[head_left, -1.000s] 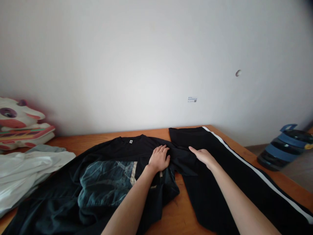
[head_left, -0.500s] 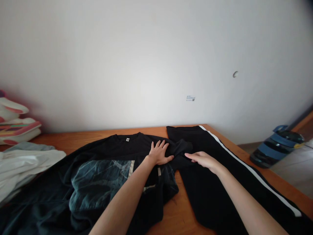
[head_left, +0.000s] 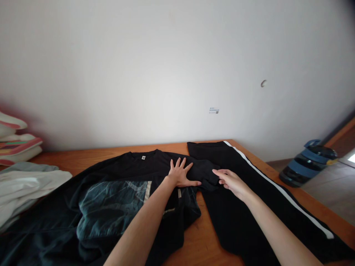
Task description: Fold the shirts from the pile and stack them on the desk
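Observation:
A black shirt (head_left: 138, 166) with a small white neck label and a dark blue-grey panel (head_left: 113, 207) on its front lies spread out. My left hand (head_left: 180, 174) rests flat on the shirt near its right shoulder, fingers spread. The short sleeve (head_left: 203, 171) reaches out to the right, over the edge of black trousers (head_left: 230, 210) with a white side stripe. At the sleeve's end my right hand (head_left: 232, 181) pinches the cloth between thumb and fingers.
The clothes lie on a wooden table (head_left: 205, 236) against a white wall. White and grey cloth (head_left: 33, 183) is heaped at the left, with pink-and-white cushion-like items (head_left: 19, 146) behind. A dark bottle with blue bands (head_left: 306, 164) stands at the right edge.
The sleeve, bunched up before, now lies smoother and flatter. My left fingers have spread wider on the cloth, and my right hand has closed on the sleeve's end.

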Tool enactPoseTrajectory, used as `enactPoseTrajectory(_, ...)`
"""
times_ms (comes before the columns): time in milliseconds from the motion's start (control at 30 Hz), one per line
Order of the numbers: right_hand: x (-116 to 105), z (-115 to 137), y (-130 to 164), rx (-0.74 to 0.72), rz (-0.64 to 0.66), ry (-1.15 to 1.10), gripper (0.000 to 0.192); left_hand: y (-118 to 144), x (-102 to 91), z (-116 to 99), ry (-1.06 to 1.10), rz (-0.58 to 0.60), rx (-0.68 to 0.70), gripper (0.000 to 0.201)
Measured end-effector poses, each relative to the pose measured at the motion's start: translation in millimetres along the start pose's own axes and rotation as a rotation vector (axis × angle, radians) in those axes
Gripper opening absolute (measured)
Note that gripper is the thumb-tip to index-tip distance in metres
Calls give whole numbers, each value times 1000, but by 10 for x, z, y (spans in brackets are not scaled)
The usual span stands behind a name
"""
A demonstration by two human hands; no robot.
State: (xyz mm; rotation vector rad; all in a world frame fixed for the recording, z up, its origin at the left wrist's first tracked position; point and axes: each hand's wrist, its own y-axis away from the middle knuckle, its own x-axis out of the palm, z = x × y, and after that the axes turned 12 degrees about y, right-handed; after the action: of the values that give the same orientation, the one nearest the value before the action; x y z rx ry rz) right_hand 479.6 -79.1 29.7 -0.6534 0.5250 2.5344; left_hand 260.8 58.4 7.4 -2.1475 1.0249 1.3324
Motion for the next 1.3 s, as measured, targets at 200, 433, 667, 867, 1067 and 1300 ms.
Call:
enactPoseTrajectory(200,-56,-23,-111,-51,-112,-18,38,22,22,11,-7,-14,11,117)
enactPoseTrajectory(433,-52,-179,175,-285,130,246,64,26,38,-52,-119,-63,33,117)
enactPoseTrajectory(667,-137,-35,311,-307,3,785,22,303,64,-350,-295,-323,135,77)
enactPoseTrajectory(867,383,196,576,-754,-240,808,44,945,-170,-129,-130,-368,-11,45)
enactPoseTrajectory(1067,589,-81,431,-608,-20,962,66,2046,-671,615,-104,-376,-216,30)
enactPoseTrajectory(1300,953,519,720,-781,-6,838,45,3163,-1148,1307,-245,-492,-685,28)
